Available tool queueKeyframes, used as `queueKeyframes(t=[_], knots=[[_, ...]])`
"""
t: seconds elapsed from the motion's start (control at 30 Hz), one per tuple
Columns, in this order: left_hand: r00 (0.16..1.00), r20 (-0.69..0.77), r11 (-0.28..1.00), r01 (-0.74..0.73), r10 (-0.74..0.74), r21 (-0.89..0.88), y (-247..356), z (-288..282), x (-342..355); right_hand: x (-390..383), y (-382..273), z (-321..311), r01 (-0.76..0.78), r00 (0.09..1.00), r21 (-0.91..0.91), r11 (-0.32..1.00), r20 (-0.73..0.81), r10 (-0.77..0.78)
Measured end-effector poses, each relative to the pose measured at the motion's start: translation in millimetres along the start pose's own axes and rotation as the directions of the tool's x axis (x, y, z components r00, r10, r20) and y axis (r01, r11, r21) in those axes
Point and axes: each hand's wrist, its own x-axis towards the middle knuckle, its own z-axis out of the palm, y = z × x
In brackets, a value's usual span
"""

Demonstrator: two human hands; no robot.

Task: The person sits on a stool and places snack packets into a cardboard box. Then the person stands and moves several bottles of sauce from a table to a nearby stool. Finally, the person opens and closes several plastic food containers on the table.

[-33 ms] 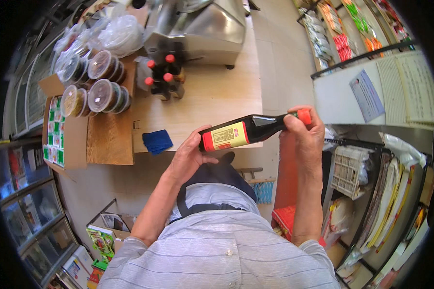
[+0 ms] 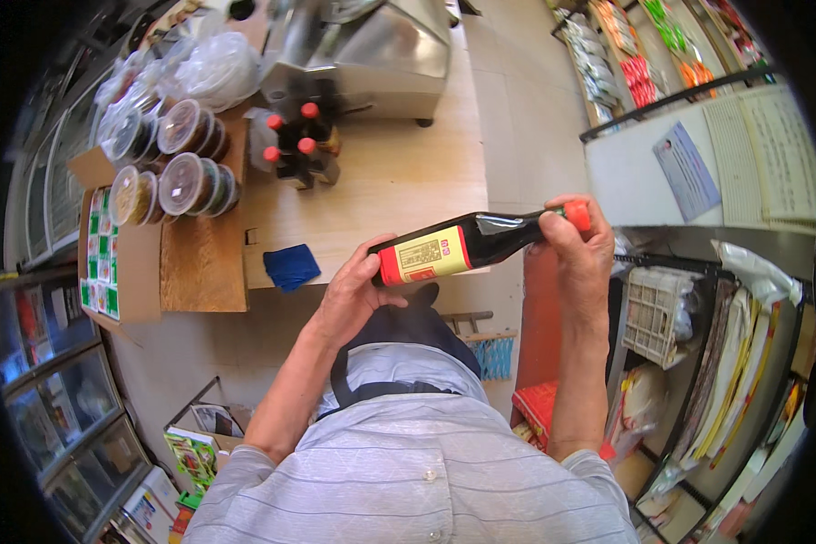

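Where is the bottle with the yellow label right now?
In the head view, just right of centre, the bottle is held between the left hand at its base end and the right hand at its neck, right of the blue cloth.

The left grip [image 2: 354, 283] covers part of the base of the dark bottle [image 2: 488, 238], and the right grip [image 2: 578, 243] hides some of its neck. I can't make out the fine print on the yellow label [image 2: 422, 257]. Over on the counter [image 2: 408, 172], red-capped bottles [image 2: 321, 167] partly block one another, blurred. The steel machine [image 2: 394, 77] is cut off at the top; the contents of the lidded tubs [image 2: 185, 183] are too hazy to tell.
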Motion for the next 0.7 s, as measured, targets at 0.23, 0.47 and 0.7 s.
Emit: queueKeyframes(t=[0.23,0.47,0.7], knots=[[1.0,0.003,0.991,0.003,-0.004,0.133,1,76,6,-17,-14,-59,0.114,0.979,0.307,0.945,-0.195,-0.055],[0.989,0.148,0.967,-0.022,-0.016,0.253,11,99,5,-46,-23,-66,0.184,0.93,0.426,0.886,-0.368,-0.016],[0.97,0.231,0.968,0.011,-0.072,0.252,27,88,-10,-70,-22,-34,0.304,0.825,0.4,0.865,-0.565,-0.029]])
